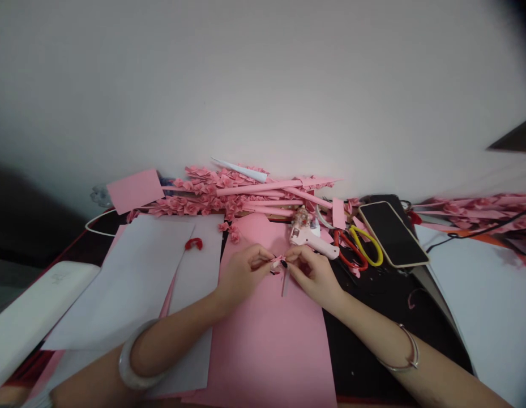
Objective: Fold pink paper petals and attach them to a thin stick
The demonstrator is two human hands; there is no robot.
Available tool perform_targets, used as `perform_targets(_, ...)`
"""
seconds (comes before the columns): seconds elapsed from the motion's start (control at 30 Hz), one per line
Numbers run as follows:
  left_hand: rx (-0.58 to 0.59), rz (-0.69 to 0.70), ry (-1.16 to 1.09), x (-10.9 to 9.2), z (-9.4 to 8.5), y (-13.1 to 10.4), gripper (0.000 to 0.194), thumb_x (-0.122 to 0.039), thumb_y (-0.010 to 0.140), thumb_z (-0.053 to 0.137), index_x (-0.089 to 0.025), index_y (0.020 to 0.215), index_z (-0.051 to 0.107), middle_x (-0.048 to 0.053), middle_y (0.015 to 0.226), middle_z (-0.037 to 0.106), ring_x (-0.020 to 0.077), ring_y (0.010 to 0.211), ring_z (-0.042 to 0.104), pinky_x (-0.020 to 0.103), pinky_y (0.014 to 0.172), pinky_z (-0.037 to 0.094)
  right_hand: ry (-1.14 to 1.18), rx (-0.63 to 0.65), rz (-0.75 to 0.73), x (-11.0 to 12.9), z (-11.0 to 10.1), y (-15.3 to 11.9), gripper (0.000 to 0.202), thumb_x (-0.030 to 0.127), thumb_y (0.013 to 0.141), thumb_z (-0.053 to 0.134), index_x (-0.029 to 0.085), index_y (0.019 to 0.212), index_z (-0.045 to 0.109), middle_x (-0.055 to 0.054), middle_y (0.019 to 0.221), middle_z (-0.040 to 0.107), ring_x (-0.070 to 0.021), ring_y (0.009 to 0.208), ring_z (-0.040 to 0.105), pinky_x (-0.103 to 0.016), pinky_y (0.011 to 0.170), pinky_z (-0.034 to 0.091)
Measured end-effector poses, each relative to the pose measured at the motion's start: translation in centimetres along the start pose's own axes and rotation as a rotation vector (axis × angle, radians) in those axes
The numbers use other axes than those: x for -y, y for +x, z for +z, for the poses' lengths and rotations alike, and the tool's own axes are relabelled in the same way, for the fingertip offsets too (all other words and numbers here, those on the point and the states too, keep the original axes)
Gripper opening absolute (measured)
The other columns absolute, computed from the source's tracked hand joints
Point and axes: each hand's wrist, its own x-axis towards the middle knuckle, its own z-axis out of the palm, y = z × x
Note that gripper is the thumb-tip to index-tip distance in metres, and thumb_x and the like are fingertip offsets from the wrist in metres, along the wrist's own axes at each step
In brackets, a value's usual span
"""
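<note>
Above a large pink paper sheet (271, 345), a small pink paper flower (278, 259) is pinched between both sets of fingertips. My left hand (244, 275) grips its left side with thumb and forefinger. On the right side, my right hand (312, 275) closes thumb and finger on it. A thin greyish strip (285, 285) points down from beneath the flower; whether it is attached or held, I cannot tell. Just behind my right hand lies a pale pink glue gun (313, 240). A few loose paper flowers (232, 232) rest on the sheet beyond my left hand.
Bundles of pink paper flowers (212, 192) and rolled pink paper lie along the wall. Scissors with red and yellow handles (364, 249) and a phone (393, 233) are at right. White sheets (127, 277) lie left, with a red curled object (193, 244) and a white device (42, 306).
</note>
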Motion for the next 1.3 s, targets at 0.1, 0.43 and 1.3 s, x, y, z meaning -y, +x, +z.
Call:
perform_targets(0.1,-0.009,0.008,0.014,-0.08,0.02,0.0,0.013,-0.025,0.078,0.062,-0.014,0.08,0.057,0.005,0.077,0.069,0.0172,0.077,0.067,0.032,0.075,0.054,0.013,-0.013,0.007,0.07,0.06,-0.01,0.007,0.02,0.085,0.052,0.019,0.092,0.052,-0.002,0.073,0.061,-0.0126,0.057,0.055,-0.023,0.051,0.042)
perform_targets(0.43,0.004,0.021,0.032,0.1,0.09,0.09,0.012,-0.025,0.077,0.063,-0.015,0.078,0.056,0.005,0.08,0.068,0.0176,0.079,0.066,0.032,0.074,0.053,-0.062,0.021,-0.025,0.22,-0.1,-0.08,0.006,0.019,0.086,0.05,0.018,0.088,0.056,-0.002,0.07,0.06,-0.0128,0.057,0.054,-0.024,0.051,0.041)
perform_targets(1.3,0.119,0.011,0.064,-0.08,-0.23,0.18,0.011,-0.025,0.082,0.056,-0.015,0.076,0.054,0.009,0.115,0.06,0.0138,0.081,0.063,0.027,0.068,0.052,-0.022,0.014,-0.021,0.16,-0.27,0.19,0.008,0.017,0.085,0.05,0.019,0.081,0.057,0.002,0.06,0.054,-0.0106,0.05,0.046,-0.022,0.048,0.037)
